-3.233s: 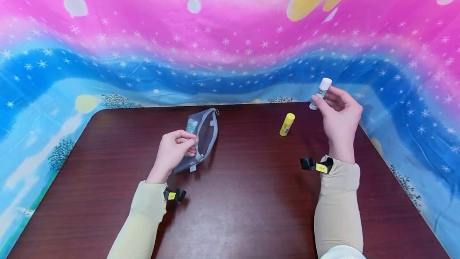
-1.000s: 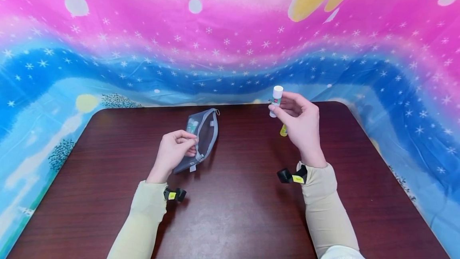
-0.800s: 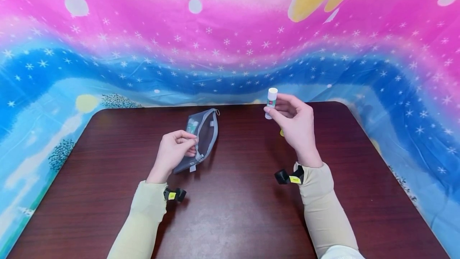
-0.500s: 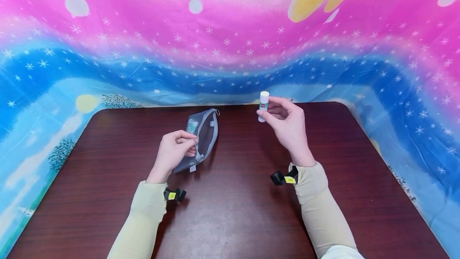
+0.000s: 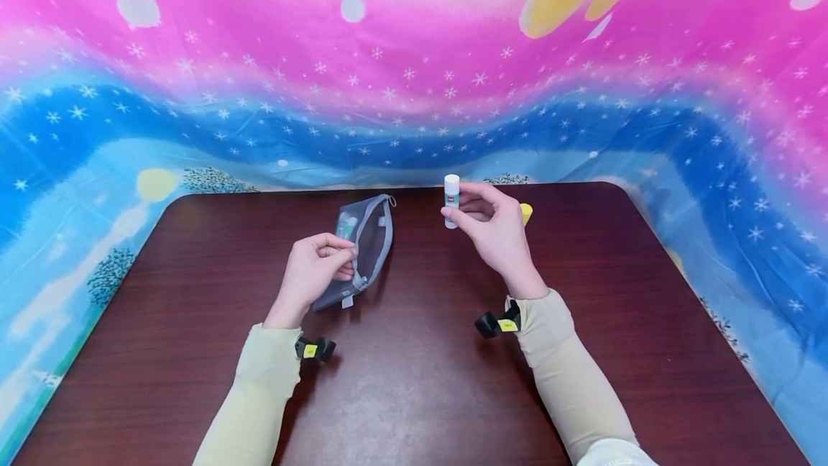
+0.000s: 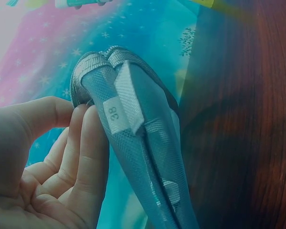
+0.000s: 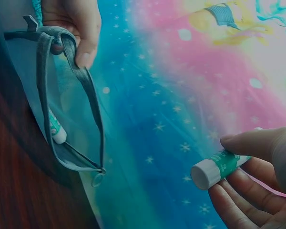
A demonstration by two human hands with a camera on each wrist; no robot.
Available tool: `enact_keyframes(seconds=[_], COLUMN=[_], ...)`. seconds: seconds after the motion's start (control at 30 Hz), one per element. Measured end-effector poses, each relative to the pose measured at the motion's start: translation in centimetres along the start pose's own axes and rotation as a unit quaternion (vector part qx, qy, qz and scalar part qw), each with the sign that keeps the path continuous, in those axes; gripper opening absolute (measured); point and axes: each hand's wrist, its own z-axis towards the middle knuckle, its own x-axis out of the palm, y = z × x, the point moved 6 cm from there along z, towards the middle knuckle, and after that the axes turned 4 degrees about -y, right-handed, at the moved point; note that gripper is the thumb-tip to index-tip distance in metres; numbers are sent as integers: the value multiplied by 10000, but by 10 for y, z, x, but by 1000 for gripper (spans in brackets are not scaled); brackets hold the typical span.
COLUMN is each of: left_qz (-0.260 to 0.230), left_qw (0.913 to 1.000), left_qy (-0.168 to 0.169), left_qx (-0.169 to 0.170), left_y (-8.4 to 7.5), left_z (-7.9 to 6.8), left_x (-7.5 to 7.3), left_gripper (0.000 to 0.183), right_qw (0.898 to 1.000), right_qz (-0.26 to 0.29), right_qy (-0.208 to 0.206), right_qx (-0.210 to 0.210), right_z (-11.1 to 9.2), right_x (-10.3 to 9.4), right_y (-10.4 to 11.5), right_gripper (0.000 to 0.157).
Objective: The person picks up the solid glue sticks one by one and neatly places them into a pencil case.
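My left hand [image 5: 318, 272] pinches the edge of a grey mesh zipper pouch [image 5: 371, 243], whose mouth gapes toward the right. Inside the pouch, a white-and-green glue stick [image 7: 56, 128] shows through the opening in the right wrist view. Between thumb and fingers, my right hand [image 5: 494, 232] holds another white-and-green glue stick [image 5: 451, 200], upright above the table and to the right of the pouch, apart from it. A yellow glue stick [image 5: 527, 213] stands on the table behind the right hand, which hides most of it.
The dark wooden table [image 5: 401, 380] reaches back to a colourful cloth backdrop [image 5: 414, 92] with snowflakes. A black wrist camera [image 5: 317, 349] sits on the left sleeve, and another black camera [image 5: 494, 324] on the right.
My right hand has carried the white-and-green glue stick leftward and somewhat lower, toward the pouch, passing in front of the yellow one. The left hand and pouch have stayed put.
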Motion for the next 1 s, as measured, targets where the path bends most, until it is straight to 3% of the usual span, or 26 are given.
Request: enact_keyframes(seconds=[1.0], left_qz=[50], left_qw=[10000], left_qy=[-4], left_qx=[-17], left_y=[2], left_z=[2], left_x=[1], left_gripper=[23], right_qw=[9959], right_qz=[-345], right_qy=[679], right_qx=[483], right_z=[-10], right_x=[39], right_y=[-34], right_gripper=[36])
